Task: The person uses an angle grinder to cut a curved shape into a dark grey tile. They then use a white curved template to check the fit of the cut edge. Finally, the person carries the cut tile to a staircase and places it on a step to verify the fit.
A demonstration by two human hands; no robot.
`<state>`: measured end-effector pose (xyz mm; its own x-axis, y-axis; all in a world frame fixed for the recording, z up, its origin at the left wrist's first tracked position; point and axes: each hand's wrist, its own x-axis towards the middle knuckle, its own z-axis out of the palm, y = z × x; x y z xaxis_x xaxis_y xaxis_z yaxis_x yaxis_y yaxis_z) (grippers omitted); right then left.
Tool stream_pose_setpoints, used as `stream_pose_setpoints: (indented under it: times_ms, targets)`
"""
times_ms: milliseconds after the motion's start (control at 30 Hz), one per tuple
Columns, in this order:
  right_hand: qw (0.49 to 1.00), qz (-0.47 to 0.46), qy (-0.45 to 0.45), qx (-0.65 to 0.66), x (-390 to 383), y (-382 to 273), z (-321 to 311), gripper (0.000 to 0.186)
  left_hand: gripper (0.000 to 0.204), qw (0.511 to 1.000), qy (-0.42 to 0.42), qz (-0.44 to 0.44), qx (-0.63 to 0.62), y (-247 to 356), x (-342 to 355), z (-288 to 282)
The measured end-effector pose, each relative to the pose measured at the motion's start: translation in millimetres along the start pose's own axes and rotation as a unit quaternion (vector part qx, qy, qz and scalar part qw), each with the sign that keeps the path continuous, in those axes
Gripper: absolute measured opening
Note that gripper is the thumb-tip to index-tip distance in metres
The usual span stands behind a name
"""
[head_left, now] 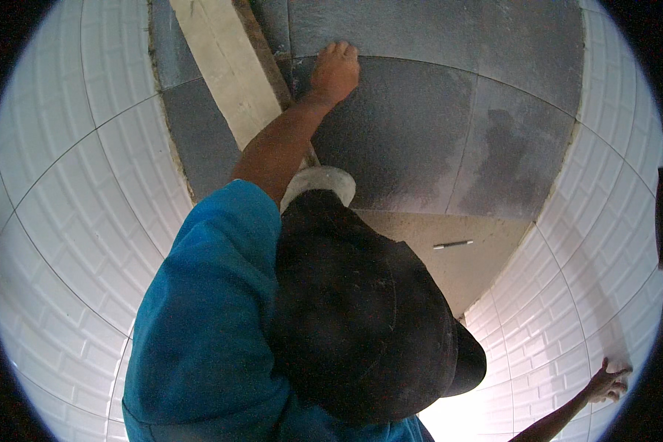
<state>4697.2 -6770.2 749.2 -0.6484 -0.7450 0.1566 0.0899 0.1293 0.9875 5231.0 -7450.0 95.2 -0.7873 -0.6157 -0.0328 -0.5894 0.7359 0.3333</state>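
Observation:
My left hand (pixel 337 74) reaches forward to the dark grey floor tiles (pixel 412 132). Its fingers are bent and close together at a tile joint; whatever they may hold is hidden. Beside that wrist and forearm lies a long pale board (pixel 228 66), slanting across the tiles. Far down at the right, my right hand (pixel 609 381) is at the white wall tiles (pixel 560 309), its fingers apart and nothing seen in them.
A bare beige strip of floor (pixel 420 228) borders the grey tiles, with a black-and-white pen (pixel 453 244) on it. White tiled walls rise at left (pixel 59 184) and right. My dark trousers (pixel 368 302) and a pale shoe (pixel 320 180) fill the middle.

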Motion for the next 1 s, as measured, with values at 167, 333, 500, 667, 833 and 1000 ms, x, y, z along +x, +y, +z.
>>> stream_pose_setpoints:
  times_ms: [167, 333, 500, 667, 833, 1000]
  targets:
    - [0.993, -0.006, 0.073, 0.097, 4.9, -20.9, -38.0, 0.098, 0.015, 1.000, -0.024, -0.005, 0.003, -0.9, -3.5, -7.2]
    - [0.988, -0.002, 0.129, 0.086, 9.7, -24.7, -59.5, 0.097, 0.016, 0.999, -0.035, 0.010, 0.036, -2.9, -4.9, 4.0]
    - [0.997, 0.045, 0.032, 0.062, 7.5, -21.5, -61.2, 0.095, 0.019, 0.999, -0.013, 0.040, -0.027, 38.0, 15.0, -3.6]
    - [0.992, 0.088, -0.081, 0.041, -2.1, -23.7, -56.3, 0.095, 0.020, 0.987, -0.047, 0.153, 0.001, 104.2, 57.4, 16.6]
    - [0.990, 0.088, -0.108, 0.011, -13.4, -11.5, -39.8, 0.094, 0.022, 0.988, -0.068, 0.130, -0.053, 169.4, 85.8, 20.4]
    - [0.980, 0.037, 0.083, 0.176, -1.3, -34.2, -68.5, 0.097, 0.021, 0.991, -0.017, 0.127, -0.039, 185.6, 91.2, 39.4]
